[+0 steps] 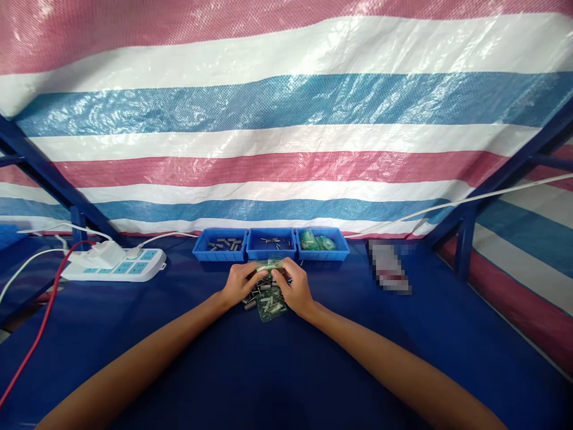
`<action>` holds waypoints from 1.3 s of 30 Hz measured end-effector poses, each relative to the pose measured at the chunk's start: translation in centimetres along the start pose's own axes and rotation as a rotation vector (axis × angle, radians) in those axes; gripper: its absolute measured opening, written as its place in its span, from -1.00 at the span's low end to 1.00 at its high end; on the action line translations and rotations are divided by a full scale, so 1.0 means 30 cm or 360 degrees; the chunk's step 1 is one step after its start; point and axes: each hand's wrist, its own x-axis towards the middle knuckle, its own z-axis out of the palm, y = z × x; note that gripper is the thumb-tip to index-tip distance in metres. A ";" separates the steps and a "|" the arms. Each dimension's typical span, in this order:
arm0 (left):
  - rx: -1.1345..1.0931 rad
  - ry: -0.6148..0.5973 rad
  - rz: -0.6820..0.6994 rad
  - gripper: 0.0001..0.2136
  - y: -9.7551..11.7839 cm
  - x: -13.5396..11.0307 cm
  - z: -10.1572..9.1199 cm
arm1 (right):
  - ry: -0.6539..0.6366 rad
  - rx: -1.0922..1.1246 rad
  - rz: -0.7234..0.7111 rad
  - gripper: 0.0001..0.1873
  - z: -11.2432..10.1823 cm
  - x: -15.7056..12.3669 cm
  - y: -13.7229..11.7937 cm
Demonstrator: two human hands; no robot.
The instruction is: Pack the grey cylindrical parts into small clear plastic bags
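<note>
On the left of the table point(268, 376) a power strip point(119, 264) lies well apart from both hands. Next, on the far side, the left bin point(219, 255) holds short grey cylinders point(227, 244). The left hand point(242, 282) is in front of it, thumb and fingers pinched on the left part of the bag's far end. Loose metal parts point(251, 304) show beside and around the bag point(271, 304), clear green with small metal pieces inside. It lies between the two hands, stretching from the grip toward the near side, its long axis running near to far. Whether it rests on the parts or hangs just above them, I cannot tell. The middle bin point(257, 255), with thin pins point(271, 241), is just beyond the grip. The right hand point(295, 288) pinches the bag's far end from the right; neither hand is clearly nearer to it. Farther right, the right bin point(322, 255) holds green packets point(317, 241).
</note>
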 end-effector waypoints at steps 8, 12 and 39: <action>-0.0057 -0.0029 0.0115 -0.63 -0.004 -0.001 -0.004 | -0.0078 0.0099 -0.0085 -0.83 -0.005 0.002 -0.010; -0.0048 -0.0014 0.0167 -0.63 -0.006 -0.002 -0.005 | -0.0066 0.0016 -0.0106 -0.81 -0.003 -0.001 -0.010; -0.0069 0.0095 0.0163 -0.70 0.001 -0.002 -0.002 | 0.0004 0.0121 -0.0051 -0.79 0.006 0.004 0.017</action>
